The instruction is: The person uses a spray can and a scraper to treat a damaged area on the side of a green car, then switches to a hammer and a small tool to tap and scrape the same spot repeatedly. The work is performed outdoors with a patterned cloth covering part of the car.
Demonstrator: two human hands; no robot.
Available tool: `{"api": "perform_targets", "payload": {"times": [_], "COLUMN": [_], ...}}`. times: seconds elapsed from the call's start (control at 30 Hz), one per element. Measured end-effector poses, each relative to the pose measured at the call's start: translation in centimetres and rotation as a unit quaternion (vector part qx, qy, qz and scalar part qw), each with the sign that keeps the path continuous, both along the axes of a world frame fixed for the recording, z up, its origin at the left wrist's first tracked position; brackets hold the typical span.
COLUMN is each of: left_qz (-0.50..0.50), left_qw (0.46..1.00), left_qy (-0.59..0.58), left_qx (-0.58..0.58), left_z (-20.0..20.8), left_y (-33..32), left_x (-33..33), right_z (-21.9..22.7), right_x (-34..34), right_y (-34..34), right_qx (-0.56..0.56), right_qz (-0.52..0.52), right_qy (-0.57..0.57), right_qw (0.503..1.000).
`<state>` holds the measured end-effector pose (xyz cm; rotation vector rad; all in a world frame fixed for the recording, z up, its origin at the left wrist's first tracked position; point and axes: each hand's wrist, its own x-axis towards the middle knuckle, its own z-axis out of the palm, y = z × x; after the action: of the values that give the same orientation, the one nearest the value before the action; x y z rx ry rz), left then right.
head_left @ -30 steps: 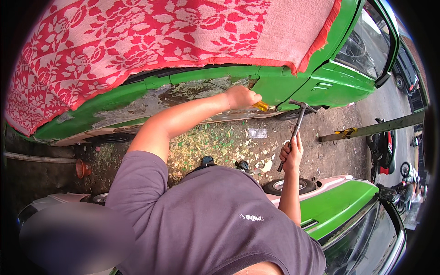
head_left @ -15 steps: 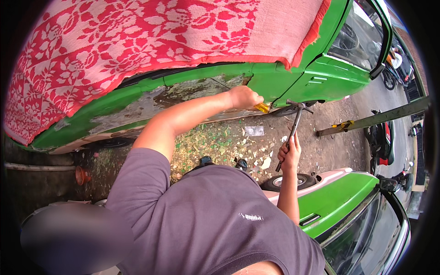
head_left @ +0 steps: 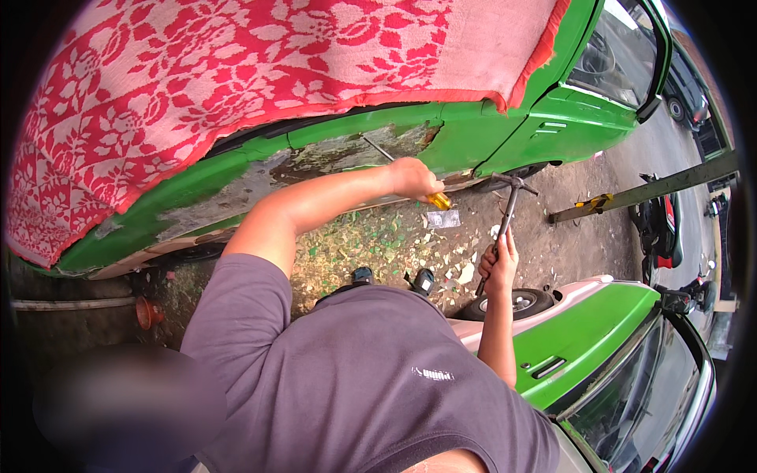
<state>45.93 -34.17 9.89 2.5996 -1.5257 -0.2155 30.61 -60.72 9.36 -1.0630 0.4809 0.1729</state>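
Note:
My left hand point(head_left: 414, 178) is closed around a screwdriver with a see-through yellow handle point(head_left: 440, 200). Its thin metal shaft points up and left, the tip at the stripped, flaking side panel point(head_left: 319, 154) of a green car point(head_left: 489, 134). Whether the tip touches the metal I cannot tell. To the right, my right hand point(head_left: 498, 264) grips a hammer point(head_left: 509, 214) by its dark lower handle. The hammer's narrow cross-shaped head is uppermost, apart from the screwdriver and close to the car's front wheel.
A red-and-pink floral cloth point(head_left: 276, 63) covers the car's upper part. Paint flakes point(head_left: 355, 236) litter the ground. Behind on the right stands another green car point(head_left: 591, 339). A post point(head_left: 646, 189) and a red-and-black motorcycle point(head_left: 666, 232) are farther right; an orange pot point(head_left: 147, 313) lies left.
My left hand has come slightly down and left, with the screwdriver's handle end swinging lower. The hammer is nearly where it was. A motorcycle rider at the far right has gone from sight.

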Motion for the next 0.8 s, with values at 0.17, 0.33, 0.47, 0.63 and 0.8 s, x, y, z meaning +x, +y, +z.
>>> {"api": "perform_targets", "payload": {"times": [0.17,0.33,0.47,0.63,0.8], "left_qz": [-0.031,-0.037,-0.001,0.035,0.060], "left_qw": [0.999,0.999,0.998,0.992,0.991], "left_qy": [0.020,-0.001,-0.038,-0.083,-0.084], "left_qx": [0.003,-0.004,-0.047,-0.090,-0.088], "left_z": [1.0,1.0,0.7,1.0,1.7], "left_y": [0.3,0.0,-0.6,-0.9,-1.4], "left_x": [-0.7,-0.3,0.7,1.5,2.2], "right_z": [-1.2,-2.0,-1.8,-1.5,-1.0], "right_x": [-1.0,-3.1,-4.8,-5.0,-3.5], "right_y": [1.8,3.8,5.1,5.0,5.3], "right_qx": [0.001,-0.022,0.002,0.042,0.102], "right_qz": [-0.015,-0.005,-0.030,-0.026,-0.086], "right_qy": [-0.008,0.009,0.019,0.024,-0.012], "right_qw": [1.000,1.000,0.999,0.998,0.991]}}
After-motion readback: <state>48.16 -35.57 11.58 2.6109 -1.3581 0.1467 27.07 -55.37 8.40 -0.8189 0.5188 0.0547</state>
